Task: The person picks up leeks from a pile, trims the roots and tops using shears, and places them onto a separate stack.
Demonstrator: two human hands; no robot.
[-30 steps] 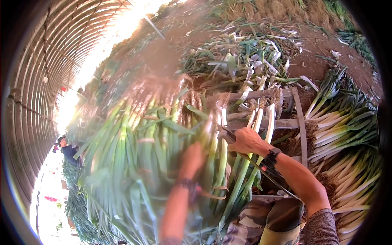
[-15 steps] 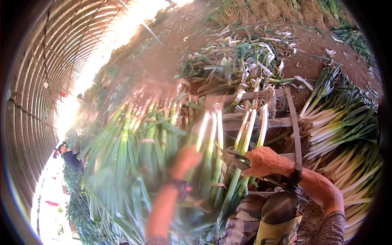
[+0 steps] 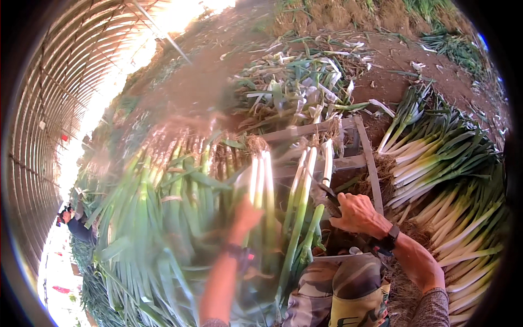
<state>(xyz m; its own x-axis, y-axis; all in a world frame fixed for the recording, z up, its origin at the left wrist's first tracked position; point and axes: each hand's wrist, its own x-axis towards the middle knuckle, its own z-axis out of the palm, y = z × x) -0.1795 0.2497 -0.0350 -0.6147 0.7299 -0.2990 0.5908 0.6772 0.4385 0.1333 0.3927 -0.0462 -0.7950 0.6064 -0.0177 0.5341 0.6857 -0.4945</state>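
Observation:
Long scallions (image 3: 268,180) with white stems and green tops lie in front of me, several spread apart near my hands. My left hand (image 3: 247,218) is among these stems, against one of them; its fingers are smeared, so the grip cannot be read. To its right, my right hand (image 3: 357,212) is closed around a dark-handled cutting tool (image 3: 327,192) whose exact kind is unclear. The tool is beside the stem of a separate scallion (image 3: 328,163). A thick heap of scallions (image 3: 144,191), roots facing away, spreads out left of my left hand.
A low frame of flat bars (image 3: 368,158) stands before my knees (image 3: 357,278). Trimmed scallions (image 3: 419,174) are stacked on the right. Peeled leaf scraps (image 3: 305,82) litter the soil beyond. Another person (image 3: 79,226) is at far left, beside the arched tunnel wall (image 3: 41,141).
The view has shifted, moving most things leftward in the picture. My right hand and the tool have moved right, away from my left hand. My left hand remains at the stems.

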